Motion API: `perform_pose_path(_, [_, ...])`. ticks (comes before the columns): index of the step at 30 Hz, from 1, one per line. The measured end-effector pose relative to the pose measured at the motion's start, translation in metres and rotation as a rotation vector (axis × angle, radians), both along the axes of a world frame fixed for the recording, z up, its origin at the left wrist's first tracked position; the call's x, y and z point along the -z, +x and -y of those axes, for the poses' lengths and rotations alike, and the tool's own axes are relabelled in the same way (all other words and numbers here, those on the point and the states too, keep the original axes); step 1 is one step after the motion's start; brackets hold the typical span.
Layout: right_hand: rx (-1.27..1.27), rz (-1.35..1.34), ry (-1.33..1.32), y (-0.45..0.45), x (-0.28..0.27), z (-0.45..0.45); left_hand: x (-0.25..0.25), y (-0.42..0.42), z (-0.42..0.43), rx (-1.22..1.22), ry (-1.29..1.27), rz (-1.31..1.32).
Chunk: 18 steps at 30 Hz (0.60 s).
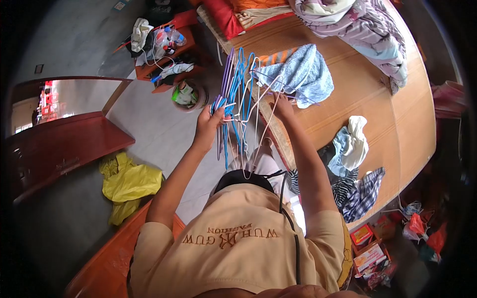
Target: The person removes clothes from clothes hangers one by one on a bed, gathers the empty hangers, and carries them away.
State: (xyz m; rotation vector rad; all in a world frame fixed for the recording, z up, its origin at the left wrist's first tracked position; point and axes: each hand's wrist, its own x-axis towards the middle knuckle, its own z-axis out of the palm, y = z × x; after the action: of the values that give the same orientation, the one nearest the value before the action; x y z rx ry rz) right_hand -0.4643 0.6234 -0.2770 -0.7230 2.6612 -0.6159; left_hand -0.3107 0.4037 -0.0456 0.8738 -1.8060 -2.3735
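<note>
My left hand (210,121) is closed around a bunch of clothes hangers (240,84), blue, purple and white, held upright over the bed's near edge. My right hand (282,106) is by the edge of the mat, fingers curled at a thin purple hanger (303,98). That hanger lies against a light blue towel (312,74) with an orange-striped part, spread on the bed. White hangers from the bunch cross in front of the right fingers, so their grip is partly hidden.
The bed (370,107) carries a bunched quilt (367,35) and a pile of clothes (350,154). A bin (191,95) and cluttered small table (186,49) stand beyond. Left are a yellow bag (131,181) and a dark red wooden panel (69,149). Boxes (370,256) sit lower right.
</note>
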Motion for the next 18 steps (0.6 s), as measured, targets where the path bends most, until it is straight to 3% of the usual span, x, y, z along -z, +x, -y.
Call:
perform_pose_path(4, [-0.086,0.050,0.276,-0.007,0.020,0.018,-0.009,0.004,-0.004,-0.049,0.011,0.046])
perform_pose_path(7, [-0.157,-0.038,0.285,-0.010,0.026,0.018,-0.009,0.008,-0.001,-0.082,0.015,0.052])
perform_pose_path(8, [-0.166,0.085,0.290,-0.012,0.026,0.021,-0.008,0.010,0.000,-0.098,0.020,0.048])
perform_pose_path(10, [-0.184,0.199,0.302,-0.013,0.014,0.027,-0.006,0.013,0.005,-0.128,0.027,0.038])
perform_pose_path(13, [0.087,0.045,0.019,0.012,-0.024,0.024,-0.004,0.015,0.017,-0.155,0.014,0.006])
perform_pose_path(18, [-0.020,0.047,0.180,0.026,-0.064,0.005,0.003,0.026,0.044,-0.220,-0.067,0.005])
